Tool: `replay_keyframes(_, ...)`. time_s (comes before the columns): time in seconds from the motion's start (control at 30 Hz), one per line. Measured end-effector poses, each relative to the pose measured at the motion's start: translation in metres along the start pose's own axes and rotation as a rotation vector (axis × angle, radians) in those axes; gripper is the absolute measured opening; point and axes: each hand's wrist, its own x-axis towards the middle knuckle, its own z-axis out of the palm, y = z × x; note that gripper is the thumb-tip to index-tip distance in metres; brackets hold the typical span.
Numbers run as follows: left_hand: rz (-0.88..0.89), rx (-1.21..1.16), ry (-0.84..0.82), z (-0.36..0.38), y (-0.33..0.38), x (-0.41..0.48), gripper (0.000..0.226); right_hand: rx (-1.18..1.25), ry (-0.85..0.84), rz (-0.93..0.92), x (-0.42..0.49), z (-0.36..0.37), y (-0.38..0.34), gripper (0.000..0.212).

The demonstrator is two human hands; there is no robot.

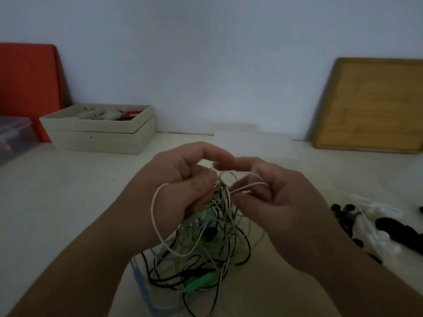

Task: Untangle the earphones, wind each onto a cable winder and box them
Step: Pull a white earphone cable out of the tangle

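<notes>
A tangle of earphone cables (206, 243) in black, green, white and light blue hangs between my hands above the pale table (68, 202). My left hand (178, 179) pinches the top of the bundle, and a pale pink-white cable loops over its back. My right hand (274, 193) pinches a white strand pulled out to the right of the knot. The lower cables trail down onto the table near me. Black and white cable winders (370, 223) lie on the table at the right.
A beige open box (100, 131) with small items inside stands at the back left, beside a red board (27, 83) and a clear plastic bin (13, 138). A wooden board (373, 106) leans on the wall at the back right. A translucent lid (251, 138) lies behind my hands.
</notes>
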Motion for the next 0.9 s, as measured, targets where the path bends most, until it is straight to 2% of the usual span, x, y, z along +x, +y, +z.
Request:
replay_keyframes(0.07,-0.004,0.02,0.016,-0.001,-0.002,0.001,0.025,-0.043,-0.028,-0.029,0.002,0.006,0.001,0.005)
replay_keyframes(0.13,-0.007,0.071,0.081,-0.002,-0.004,0.002,0.021,-0.064,-0.004,-0.046,0.001,0.01,0.003,0.011)
replay_keyframes(0.3,-0.031,0.209,0.268,-0.003,-0.011,0.006,0.022,-0.205,0.225,-0.103,0.001,0.011,0.012,0.016)
replay_keyframes(0.4,-0.012,0.233,0.299,-0.003,-0.011,0.006,0.021,-0.205,0.208,-0.109,-0.002,0.01,0.013,0.011)
replay_keyframes(0.57,0.042,0.198,0.405,-0.003,-0.01,0.007,0.025,-0.209,0.155,-0.1,-0.002,0.005,0.015,0.02)
replay_keyframes(0.63,0.059,0.157,0.5,-0.006,-0.009,0.006,0.027,-0.08,0.156,-0.045,-0.001,-0.001,0.017,0.007)
replay_keyframes(0.7,0.078,0.084,0.588,-0.012,-0.005,0.005,0.029,0.174,0.193,0.062,0.0,-0.01,0.017,0.021)
replay_keyframes(0.73,0.098,0.102,0.605,-0.016,-0.004,0.003,0.027,0.3,0.228,0.111,0.001,-0.015,0.016,0.019)
replay_keyframes(0.77,0.119,0.165,0.592,-0.019,-0.002,0.002,0.023,0.409,0.269,0.153,0.003,-0.019,0.012,0.017)
replay_keyframes(0.87,0.101,0.383,0.464,-0.023,-0.001,-0.001,0.021,0.668,0.354,0.243,0.007,-0.031,0.004,0.033)
replay_keyframes(0.9,0.085,0.455,0.401,-0.02,0.0,-0.001,0.018,0.75,0.362,0.27,0.008,-0.034,0.0,0.031)
